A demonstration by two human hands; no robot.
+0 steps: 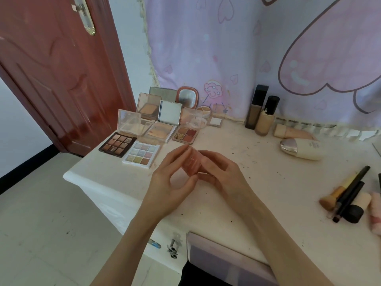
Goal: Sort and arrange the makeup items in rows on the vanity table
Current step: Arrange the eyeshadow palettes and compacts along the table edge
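Observation:
Above the middle of the white vanity table (268,182), both hands hold a small pink-orange makeup box (191,164). My left hand (171,180) pinches its left side with thumb and fingers. My right hand (220,172) grips its right side. At the back left, several open eyeshadow and powder palettes lie in rows: a dark brown palette (117,144), a pastel palette (141,154), a four-pan palette (185,134), and mirrored compacts (162,124).
Foundation bottles (260,112) stand at the back by a purple curtain (226,48). A cream bottle (301,149) lies on its side. Brushes and sponges (348,195) lie at the right. A drawer (226,259) is open at the front edge. A red door (61,69) stands left.

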